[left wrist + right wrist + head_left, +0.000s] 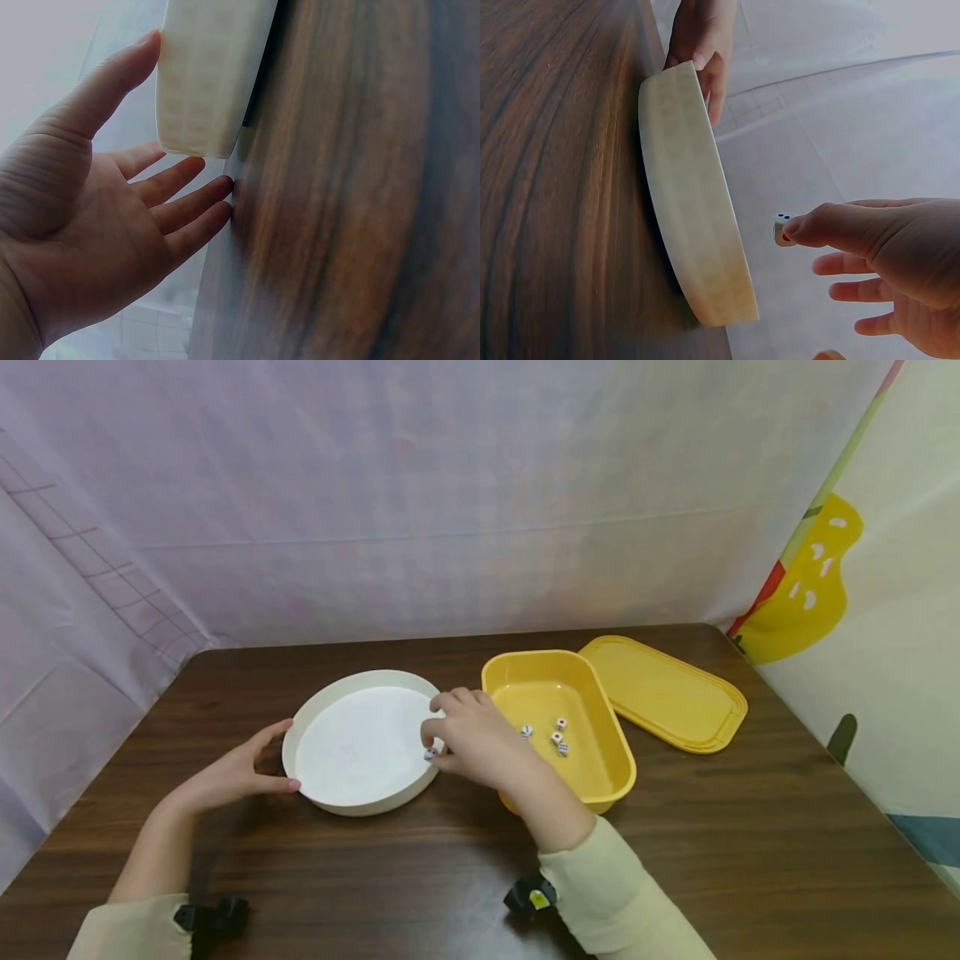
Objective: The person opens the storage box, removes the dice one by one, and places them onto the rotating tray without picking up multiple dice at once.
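A round white tray (360, 743) lies on the table, its low rim facing up. My left hand (228, 774) touches the tray's left side with thumb and fingertips, the fingers fairly straight in the left wrist view. Over the tray's right edge, my right hand (480, 739) pinches a white die (783, 229) between thumb and forefinger; its other fingers are spread apart. The yellow box (611, 752) stands just right of the tray, partly behind the right hand and forearm. Several white dice (557, 738) with red and dark dots lie on its floor.
A yellow lid (667, 693) lies flat behind and right of the box, near the back right of the brown wooden table (375, 877). Pale cloth (450, 502) hangs behind the table, and a printed sheet (900, 610) hangs on the right.
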A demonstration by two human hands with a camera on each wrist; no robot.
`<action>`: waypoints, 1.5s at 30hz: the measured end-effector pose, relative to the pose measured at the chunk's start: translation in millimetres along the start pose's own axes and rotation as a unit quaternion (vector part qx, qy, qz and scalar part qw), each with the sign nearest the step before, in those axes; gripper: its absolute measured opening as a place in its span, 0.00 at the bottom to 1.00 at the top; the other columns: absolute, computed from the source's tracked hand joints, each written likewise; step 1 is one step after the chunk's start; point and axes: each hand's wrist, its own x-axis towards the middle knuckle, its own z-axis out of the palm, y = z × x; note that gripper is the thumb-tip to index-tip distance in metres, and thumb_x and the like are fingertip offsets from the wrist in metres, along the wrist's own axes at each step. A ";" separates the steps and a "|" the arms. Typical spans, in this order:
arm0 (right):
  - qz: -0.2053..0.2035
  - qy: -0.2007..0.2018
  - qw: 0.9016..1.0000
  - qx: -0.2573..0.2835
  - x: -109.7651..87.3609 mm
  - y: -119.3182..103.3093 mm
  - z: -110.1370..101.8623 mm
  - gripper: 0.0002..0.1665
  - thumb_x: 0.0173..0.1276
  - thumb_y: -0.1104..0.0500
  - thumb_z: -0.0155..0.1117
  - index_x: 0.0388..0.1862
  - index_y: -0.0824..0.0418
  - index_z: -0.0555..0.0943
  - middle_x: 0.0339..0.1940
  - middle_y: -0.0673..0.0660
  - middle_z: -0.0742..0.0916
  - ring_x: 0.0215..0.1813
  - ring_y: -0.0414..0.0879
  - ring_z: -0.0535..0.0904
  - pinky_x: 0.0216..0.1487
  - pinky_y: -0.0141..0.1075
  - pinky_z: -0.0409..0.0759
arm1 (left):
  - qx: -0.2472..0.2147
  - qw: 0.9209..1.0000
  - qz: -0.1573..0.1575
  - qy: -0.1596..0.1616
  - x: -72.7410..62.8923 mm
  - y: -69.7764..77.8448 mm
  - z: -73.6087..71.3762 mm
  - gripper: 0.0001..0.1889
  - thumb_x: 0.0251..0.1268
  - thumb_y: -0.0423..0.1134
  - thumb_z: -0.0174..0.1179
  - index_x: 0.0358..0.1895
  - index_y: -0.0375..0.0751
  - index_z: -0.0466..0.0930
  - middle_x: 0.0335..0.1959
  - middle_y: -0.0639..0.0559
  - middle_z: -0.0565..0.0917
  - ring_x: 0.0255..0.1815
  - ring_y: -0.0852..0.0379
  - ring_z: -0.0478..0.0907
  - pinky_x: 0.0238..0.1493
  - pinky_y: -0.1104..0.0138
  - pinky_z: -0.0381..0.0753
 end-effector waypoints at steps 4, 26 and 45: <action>0.006 -0.009 1.000 -0.006 3.5 -3.5 2.7 0.05 0.62 0.50 0.69 0.36 0.46 0.83 0.55 0.55 0.79 0.59 0.52 0.69 0.60 0.47 0.63 | -0.001 1.000 -0.005 0.002 -0.8 -0.2 0.0 0.52 0.57 0.42 0.69 0.75 0.31 0.40 0.71 0.27 0.50 0.69 0.30 0.52 0.61 0.38 0.56; 0.026 -0.011 1.000 -0.004 21.1 -16.4 25.0 0.07 0.62 0.50 0.68 0.39 0.46 0.84 0.57 0.55 0.77 0.61 0.52 0.66 0.62 0.47 0.61 | 0.004 1.000 -0.015 0.005 -1.1 2.3 0.1 0.52 0.56 0.43 0.69 0.75 0.32 0.40 0.72 0.27 0.48 0.70 0.30 0.49 0.61 0.36 0.53; 0.027 0.016 0.999 -0.027 23.8 -19.3 41.8 0.09 0.62 0.48 0.69 0.40 0.46 0.85 0.58 0.56 0.77 0.62 0.53 0.66 0.63 0.48 0.61 | -0.011 1.000 -0.007 -0.002 1.1 2.0 1.2 0.52 0.57 0.40 0.69 0.75 0.32 0.39 0.71 0.26 0.49 0.68 0.30 0.55 0.60 0.40 0.60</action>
